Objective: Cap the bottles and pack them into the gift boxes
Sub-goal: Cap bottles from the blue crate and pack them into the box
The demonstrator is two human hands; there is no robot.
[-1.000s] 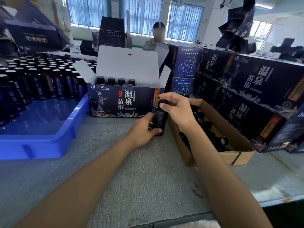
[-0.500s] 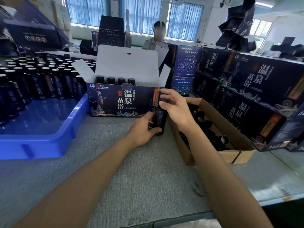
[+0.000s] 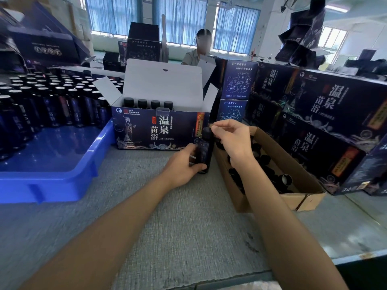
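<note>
Head view looks down on a grey desk (image 3: 167, 216) where one dark bottle (image 3: 204, 152) stands upright, towards the far edge and just in front of the right end of an open gift box (image 3: 159, 127). The left hand (image 3: 184, 162) has its fingers wrapped round the lower body of the bottle, pressing it to the desk, probably so it cannot turn while the top is worked. The right hand (image 3: 232, 139) comes in from above and to the right, thumb and forefinger pinched on the black cap (image 3: 207, 132) sitting on the neck. Dark cap on dark glass makes it hard to tell whether the thread is fully home. A cardboard carton (image 3: 293, 198) of loose caps lies by the right edge, directly under the right forearm, so a fresh cap is a short reach away. A blue tray (image 3: 52, 181) at the left edge holds rows of waiting bottles (image 3: 52, 101), close to the holding hand. Four capped bottles (image 3: 148, 103) already stand along the back of the gift box, whose lid is propped open towards the far edge, leaving the front row free. The step in hand appears to be tightening, with the bottle parked beside its slot for a short lift in. Closed gift boxes (image 3: 335, 114) are stacked at the far right corner.
</note>
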